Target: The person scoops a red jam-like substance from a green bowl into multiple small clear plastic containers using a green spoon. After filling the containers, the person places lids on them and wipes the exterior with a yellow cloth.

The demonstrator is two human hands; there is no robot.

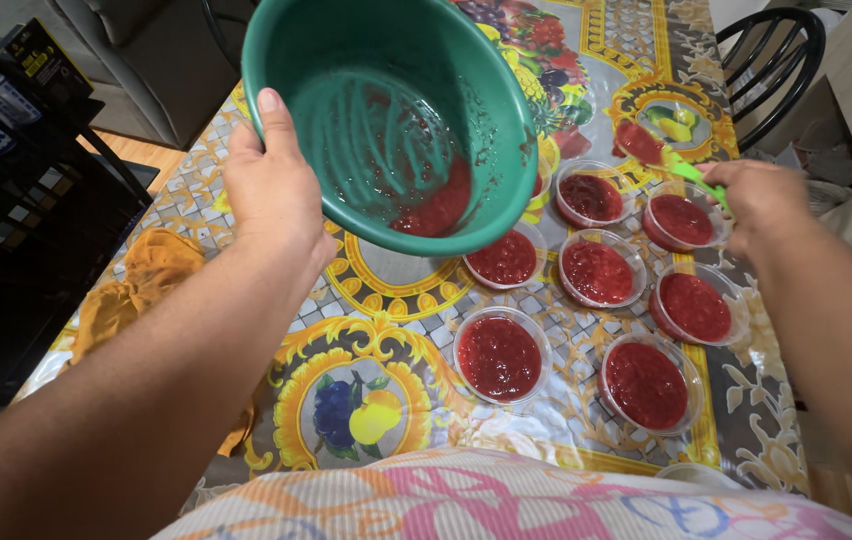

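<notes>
A green plastic mixing bowl (396, 110) is held up above a table, tilted so its inside faces the camera. Streaks and a small pool of red fruit puree (436, 208) cling to its lower inner wall. The left hand (271, 190) grips the bowl's near rim, thumb hooked over the edge and pointing up, fingers hidden behind the bowl's outer wall.

The right hand (761, 200) is closed in a fist around the bright green handle of a spatula (661, 155), whose blade is coated in the same red puree and hovers over the far cups.

Below and to the right of the bowl, clear plastic cups (501, 355) filled with red puree stand close together in rough rows on the table; seven are plainly visible, and the bowl's rim partly hides another.

The table is covered by a glossy tablecloth (366, 400) printed with gold scrollwork and fruit pictures. An orange cloth (141, 285) lies crumpled at the table's left edge. A black chair (771, 60) stands at the far right, and a dark shelf unit (16, 200) is on the left. The person's striped pastel shirt (506, 500) fills the bottom of the view.
</notes>
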